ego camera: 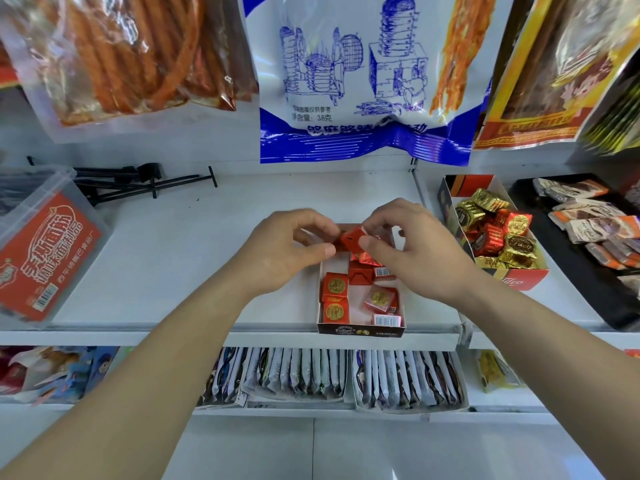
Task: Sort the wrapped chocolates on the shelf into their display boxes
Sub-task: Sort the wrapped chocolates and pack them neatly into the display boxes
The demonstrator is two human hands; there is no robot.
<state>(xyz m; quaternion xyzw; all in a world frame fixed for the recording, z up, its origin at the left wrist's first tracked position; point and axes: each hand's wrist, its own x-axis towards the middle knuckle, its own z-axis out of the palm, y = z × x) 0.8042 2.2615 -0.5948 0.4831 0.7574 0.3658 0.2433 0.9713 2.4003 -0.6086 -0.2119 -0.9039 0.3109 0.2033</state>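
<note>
A small dark display box (360, 330) stands at the front of the white shelf (180, 258), holding several red square wrapped chocolates (335, 289) with gold seals. Over its far end, my left hand (287, 247) and my right hand (412, 247) both pinch one red wrapped chocolate (351, 239), which is tilted between thumbs and fingers. To the right stands a red display box (526, 280) filled with gold and red foil chocolates (498, 230). The far end of the small box is hidden behind my hands.
A black tray (588, 271) of wrapped bars lies at the far right. A clear tub with a red label (45, 258) sits at left, black hooks (138, 181) behind it. Snack bags (360, 77) hang overhead. Packets (304, 375) fill the shelf below.
</note>
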